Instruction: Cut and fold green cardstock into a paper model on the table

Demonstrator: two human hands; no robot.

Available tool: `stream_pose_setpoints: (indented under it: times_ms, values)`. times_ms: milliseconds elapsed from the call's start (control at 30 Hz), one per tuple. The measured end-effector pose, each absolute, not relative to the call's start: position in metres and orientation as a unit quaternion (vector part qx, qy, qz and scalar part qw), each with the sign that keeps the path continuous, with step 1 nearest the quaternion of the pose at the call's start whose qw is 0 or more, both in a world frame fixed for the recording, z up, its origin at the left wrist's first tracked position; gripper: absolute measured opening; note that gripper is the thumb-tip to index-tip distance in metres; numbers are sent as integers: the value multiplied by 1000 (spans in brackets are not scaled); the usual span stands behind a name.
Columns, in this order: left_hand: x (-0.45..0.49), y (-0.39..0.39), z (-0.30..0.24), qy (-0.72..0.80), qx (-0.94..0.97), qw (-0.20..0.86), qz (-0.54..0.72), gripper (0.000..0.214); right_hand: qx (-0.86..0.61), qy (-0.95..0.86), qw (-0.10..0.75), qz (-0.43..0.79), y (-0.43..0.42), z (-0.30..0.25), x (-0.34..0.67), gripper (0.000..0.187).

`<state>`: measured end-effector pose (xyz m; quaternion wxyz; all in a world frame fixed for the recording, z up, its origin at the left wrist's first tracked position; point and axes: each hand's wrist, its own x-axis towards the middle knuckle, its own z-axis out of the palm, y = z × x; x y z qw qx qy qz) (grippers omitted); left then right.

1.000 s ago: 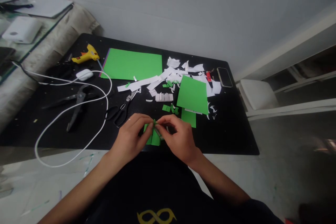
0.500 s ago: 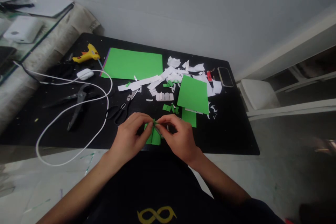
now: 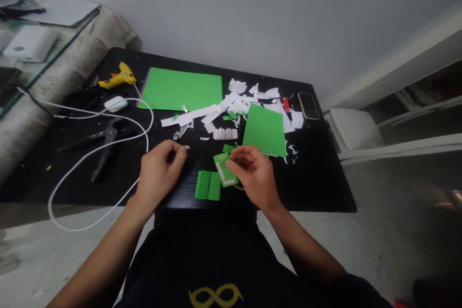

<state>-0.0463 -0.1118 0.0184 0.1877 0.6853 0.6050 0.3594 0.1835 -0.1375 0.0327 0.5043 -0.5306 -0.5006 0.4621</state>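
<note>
Green paper piece [image 3: 224,170] pinched in right hand [image 3: 254,178], left hand [image 3: 159,173] covering scissors [image 3: 180,133]

Soft, even, dimmish light, faint shadows, slight overall blur, and wide-angle bending toward the edges

A small green paper piece [image 3: 224,168] with pale white strips along two of its edges is sitting tilted in the fingertips of the right hand [image 3: 252,178], lifted just above the black tabletop [image 3: 317,178]. Just beside it, towards the left, a pleated green strip [image 3: 208,185] is lying flat near the tabletop's front edge, touched by neither hand. The scissors [image 3: 180,132] are lying further back, blades showing, handles hiding under the left hand [image 3: 158,173]; whether it is gripping them is unclear.
</note>
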Motion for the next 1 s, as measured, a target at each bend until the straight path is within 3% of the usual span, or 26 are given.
stream_pose_setpoints:
  times_ms: [267,433,533,700,1000]
  values:
    - [-48,-113,11,577,693,239,360,26,-530,-431,502,530,-134,25,187,39]
    - [-20,-132,17,503,620,440,410,25,-522,-429,495,547,-137,24,181,38]
    - [-8,-136,16,467,573,495,457,22,-512,-439,484,558,-138,23,180,36]
    - [-7,-137,18,473,628,438,436,9,-517,-462,475,541,-138,22,182,31]
    - [-5,-143,24,470,748,200,424,3,-524,-547,500,420,-152,27,171,23]
